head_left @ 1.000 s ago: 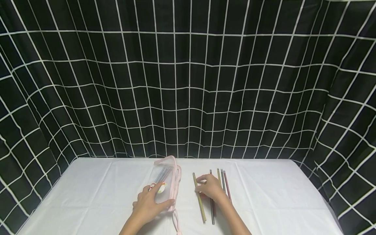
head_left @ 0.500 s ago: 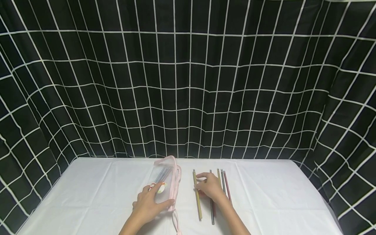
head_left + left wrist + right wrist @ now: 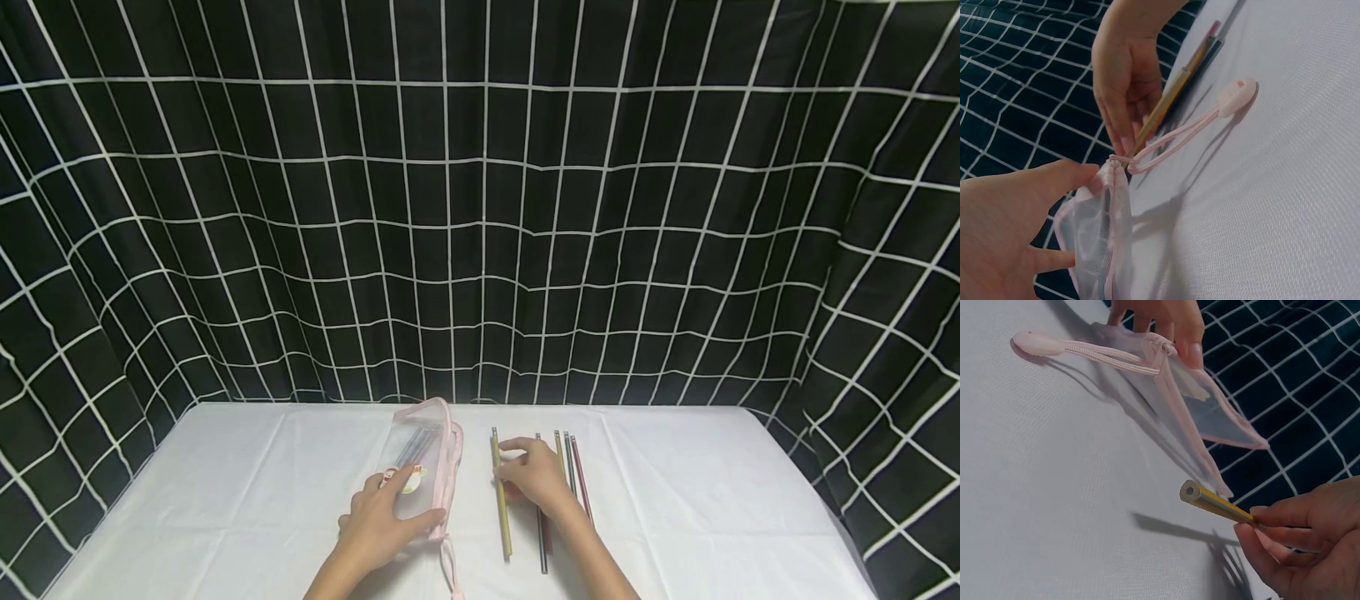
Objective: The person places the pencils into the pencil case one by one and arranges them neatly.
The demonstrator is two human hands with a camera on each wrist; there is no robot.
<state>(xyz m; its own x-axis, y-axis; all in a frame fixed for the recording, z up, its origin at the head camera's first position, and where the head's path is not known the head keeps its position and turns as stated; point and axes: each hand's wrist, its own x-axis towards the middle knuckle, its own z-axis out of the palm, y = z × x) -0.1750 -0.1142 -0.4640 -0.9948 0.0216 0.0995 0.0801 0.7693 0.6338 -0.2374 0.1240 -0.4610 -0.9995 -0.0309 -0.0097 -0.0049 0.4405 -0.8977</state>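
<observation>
My left hand (image 3: 375,521) grips the near part of a see-through mesh pencil pouch (image 3: 448,475) with a pink zipped edge, thumb on the zip side and fingers across the pouch. Several grey pencils (image 3: 414,446) show through the mesh. Just right of the pouch, my right hand (image 3: 536,475) pinches a yellow pencil (image 3: 504,521) between thumb and fingertips. In the right wrist view the flat, unsharpened end of this yellow pencil (image 3: 1216,503) points away from the right hand (image 3: 1310,537), its shadow falling on the cloth. A pink cord pull (image 3: 1238,97) hangs from the pouch's near corner.
Beneath the right wrist lies a dark pencil (image 3: 542,542), with a reddish one alongside. Further right, a red pencil (image 3: 580,471) lies beside a dark one and a yellow one. White cloth (image 3: 712,500) covers the table, and a black grid curtain (image 3: 480,250) stands behind it.
The yellow pencil has slid away from the near edge and turned from slanted to nearly straight, with the right hand's fingers shifting slightly. The left hand and pouch have stayed put.
</observation>
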